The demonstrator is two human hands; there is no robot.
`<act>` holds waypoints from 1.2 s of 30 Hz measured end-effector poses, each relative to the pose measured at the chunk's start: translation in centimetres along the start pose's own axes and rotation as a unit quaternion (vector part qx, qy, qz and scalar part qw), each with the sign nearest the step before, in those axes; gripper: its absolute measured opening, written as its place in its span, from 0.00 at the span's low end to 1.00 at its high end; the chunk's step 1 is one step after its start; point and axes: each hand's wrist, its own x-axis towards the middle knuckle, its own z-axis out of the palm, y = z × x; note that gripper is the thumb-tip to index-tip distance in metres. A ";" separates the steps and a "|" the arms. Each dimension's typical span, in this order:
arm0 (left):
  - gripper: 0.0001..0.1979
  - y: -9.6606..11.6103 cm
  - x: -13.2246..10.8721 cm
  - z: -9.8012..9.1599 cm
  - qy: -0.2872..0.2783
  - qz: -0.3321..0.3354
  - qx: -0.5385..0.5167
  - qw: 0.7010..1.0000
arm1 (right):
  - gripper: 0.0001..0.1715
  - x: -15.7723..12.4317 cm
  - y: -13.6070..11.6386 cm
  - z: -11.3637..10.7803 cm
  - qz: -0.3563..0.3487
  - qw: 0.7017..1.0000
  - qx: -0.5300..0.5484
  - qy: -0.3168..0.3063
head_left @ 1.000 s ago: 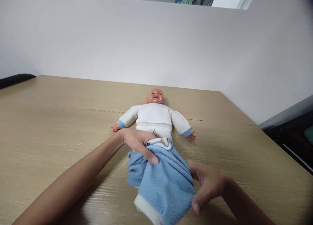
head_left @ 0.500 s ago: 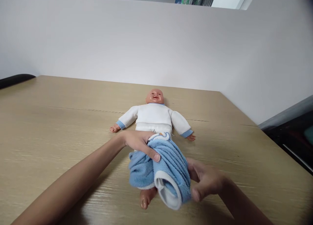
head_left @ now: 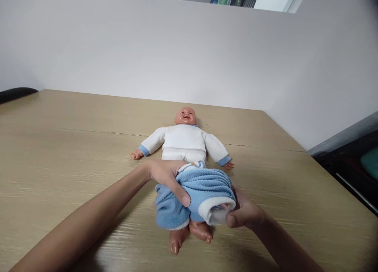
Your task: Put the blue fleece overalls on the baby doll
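Observation:
A baby doll [head_left: 183,137] in a white top with blue cuffs lies on its back, head pointing away from me. Blue fleece trousers [head_left: 203,185] with white hems are bunched over its legs. My left hand [head_left: 169,177] grips them near the waist, thumb on top and fingers tucked beneath the cloth. At the other side my right hand [head_left: 243,209] holds the trouser leg by its white hem [head_left: 208,209], whose opening faces me. Both doll feet show; the right-hand foot [head_left: 201,231] lies under that trouser leg, apart from the hem's opening.
The doll rests on a wooden table [head_left: 73,157] with a seam across it. Behind stands a pale partition wall [head_left: 165,51]. A black chair-like object [head_left: 348,169] is at the right edge, and a dark rounded edge [head_left: 19,94] shows at the left.
My right hand has closed on the trouser leg and swung its hem up and to the right. The doll's second foot has come into view. My left hand keeps its grip.

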 end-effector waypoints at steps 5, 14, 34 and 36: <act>0.40 0.2 0.5 0.8 0.039 0.059 0.033 0.997 | 0.28 0.8 -0.7 0.5 0.007 0.990 0.045 0.130; 0.23 1.9 1.0 2.4 0.058 0.055 0.019 0.997 | 0.34 -3.7 -1.0 4.1 0.066 0.946 -0.075 0.308; 0.53 1.6 2.1 6.8 0.064 -0.227 0.424 0.874 | 0.18 -9.2 5.1 9.9 0.031 0.791 -0.408 0.456; 0.55 1.9 2.2 6.6 0.046 -0.223 0.408 0.884 | 0.23 -9.2 5.8 10.1 0.051 0.805 -0.362 0.468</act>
